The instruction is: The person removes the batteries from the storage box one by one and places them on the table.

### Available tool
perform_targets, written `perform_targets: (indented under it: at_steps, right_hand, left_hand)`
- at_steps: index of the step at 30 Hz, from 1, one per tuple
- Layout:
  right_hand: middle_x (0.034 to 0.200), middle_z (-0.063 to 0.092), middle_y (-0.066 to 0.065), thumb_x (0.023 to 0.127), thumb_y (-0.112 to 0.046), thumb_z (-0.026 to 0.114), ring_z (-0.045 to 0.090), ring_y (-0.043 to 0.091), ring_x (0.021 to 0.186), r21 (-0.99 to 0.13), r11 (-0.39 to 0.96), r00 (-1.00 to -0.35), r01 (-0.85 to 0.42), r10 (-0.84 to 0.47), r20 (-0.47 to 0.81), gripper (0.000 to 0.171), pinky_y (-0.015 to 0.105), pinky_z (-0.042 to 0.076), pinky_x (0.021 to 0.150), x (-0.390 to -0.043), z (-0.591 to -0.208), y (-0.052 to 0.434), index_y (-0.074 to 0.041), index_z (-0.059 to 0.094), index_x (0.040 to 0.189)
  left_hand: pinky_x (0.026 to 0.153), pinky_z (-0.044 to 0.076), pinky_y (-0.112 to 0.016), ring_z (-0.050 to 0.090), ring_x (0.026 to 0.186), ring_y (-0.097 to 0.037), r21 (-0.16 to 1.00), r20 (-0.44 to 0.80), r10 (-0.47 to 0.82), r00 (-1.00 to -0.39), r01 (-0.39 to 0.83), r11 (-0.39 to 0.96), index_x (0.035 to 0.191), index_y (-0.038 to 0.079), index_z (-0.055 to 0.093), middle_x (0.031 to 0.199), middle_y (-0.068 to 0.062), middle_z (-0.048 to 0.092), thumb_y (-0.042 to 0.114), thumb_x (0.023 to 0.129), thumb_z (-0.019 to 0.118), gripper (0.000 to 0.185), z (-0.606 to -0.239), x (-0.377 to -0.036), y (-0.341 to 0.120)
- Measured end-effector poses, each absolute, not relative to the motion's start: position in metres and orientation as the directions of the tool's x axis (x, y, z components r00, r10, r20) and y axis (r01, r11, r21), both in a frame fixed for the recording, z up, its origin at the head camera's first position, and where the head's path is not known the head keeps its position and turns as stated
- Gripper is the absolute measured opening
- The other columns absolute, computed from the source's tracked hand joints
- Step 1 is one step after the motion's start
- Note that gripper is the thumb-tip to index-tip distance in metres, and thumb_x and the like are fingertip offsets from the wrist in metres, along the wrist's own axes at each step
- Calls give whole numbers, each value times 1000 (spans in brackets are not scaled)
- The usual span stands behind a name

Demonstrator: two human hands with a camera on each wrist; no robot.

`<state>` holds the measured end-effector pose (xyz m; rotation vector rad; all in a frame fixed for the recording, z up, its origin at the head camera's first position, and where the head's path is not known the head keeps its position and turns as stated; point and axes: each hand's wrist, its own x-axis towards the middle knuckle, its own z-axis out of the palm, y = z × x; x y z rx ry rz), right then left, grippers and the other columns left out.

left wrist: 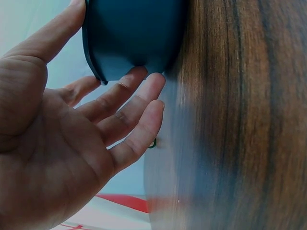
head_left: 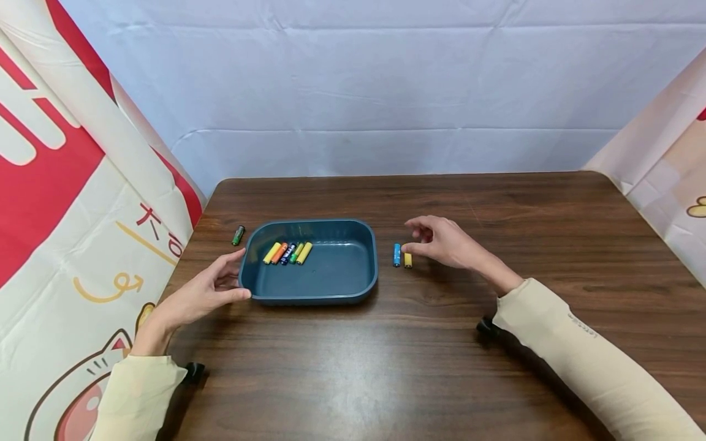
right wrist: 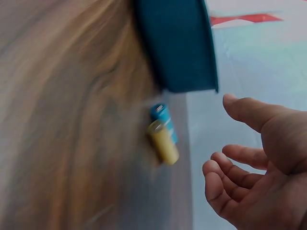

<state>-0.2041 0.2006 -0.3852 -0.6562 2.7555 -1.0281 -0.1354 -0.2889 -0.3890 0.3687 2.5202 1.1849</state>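
A dark blue plastic tray (head_left: 342,299) stands on the table, with several batteries (head_left: 287,253) in yellow, orange, dark blue and green side by side in its left half. At the tray's left end is my left hand (head_left: 204,291), its thumb by the near corner and its loosely spread fingers touching the outer wall (left wrist: 129,43). Right of the tray lie a blue battery (head_left: 396,255) and a yellow battery (head_left: 408,260). My right hand (head_left: 444,242) hovers just above the yellow one, thumb and index finger apart, nothing between them. The right wrist view shows both batteries (right wrist: 164,143) apart from the fingers.
A green battery (head_left: 238,235) lies on the brown wooden table (head_left: 353,367), beyond the tray's left end. White cloth (head_left: 386,92) hangs behind the table's far edge. A printed red and white cloth (head_left: 66,233) hangs on the left.
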Motion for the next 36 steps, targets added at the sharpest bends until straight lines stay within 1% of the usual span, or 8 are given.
perform_targets:
  at_steps: [4,9,14,17,26,31,33,36]
  right_hand:
    - [108,64,12,96,-26,77,56,23,92,-672,640,-894,-373,-440,78,54,38,48,81,-204,-370,185,3,59,138]
    - [106,64,11,95,-24,78,58,24,91,-699,598,-891,-392,-435,128,53,38,49,82,-205,-356,158,2,61,137]
    - [104,65,9,96,-25,77,59,22,89,-711,573,-883,-406,-446,145,52,37,51,81,-205,-348,126,1,61,137]
    - [103,65,8,96,-26,76,59,21,86,-704,579,-879,-411,-456,138,52,36,51,78,-205,-346,106,1,61,138]
    - [90,61,6,96,-30,77,53,19,72,-661,647,-892,-378,-445,75,56,31,46,67,-208,-362,55,2,61,139]
    - [85,62,6,97,-29,75,55,18,66,-664,662,-899,-348,-437,35,55,29,48,63,-208,-374,36,3,60,139]
    - [81,63,6,97,-29,75,57,19,63,-673,660,-900,-334,-436,18,55,29,48,62,-207,-377,30,3,60,139]
    - [72,62,5,97,-29,75,58,18,58,-680,665,-904,-309,-427,-6,56,27,49,58,-207,-383,21,4,60,139]
  left_hand:
    - [98,54,-43,55,126,-35,782,-183,371,-910,94,616,165,8,18,140,-23,55,29,97,75,91,-389,-135,-289]
    - [98,54,-41,56,125,-35,788,-177,379,-908,100,608,165,8,18,139,-23,56,28,98,75,90,-389,-135,-288]
    - [97,54,-37,57,124,-34,787,-169,384,-908,110,608,164,7,18,138,-22,57,26,98,74,89,-389,-136,-289]
    - [97,54,-37,57,124,-34,785,-165,386,-908,116,608,164,7,19,137,-22,57,27,97,75,90,-389,-136,-289]
    - [98,54,-40,57,125,-34,789,-171,386,-906,108,604,165,8,18,138,-22,56,28,98,74,90,-389,-135,-288]
    - [96,54,-34,57,124,-34,804,-172,394,-903,103,586,165,9,18,138,-22,56,27,98,74,90,-390,-136,-288]
    - [95,54,-32,57,124,-34,805,-172,394,-903,101,584,165,9,18,138,-22,56,26,98,75,90,-390,-136,-288]
    - [96,54,-34,56,125,-35,808,-173,393,-903,99,581,165,9,18,138,-22,56,26,98,75,90,-390,-137,-287]
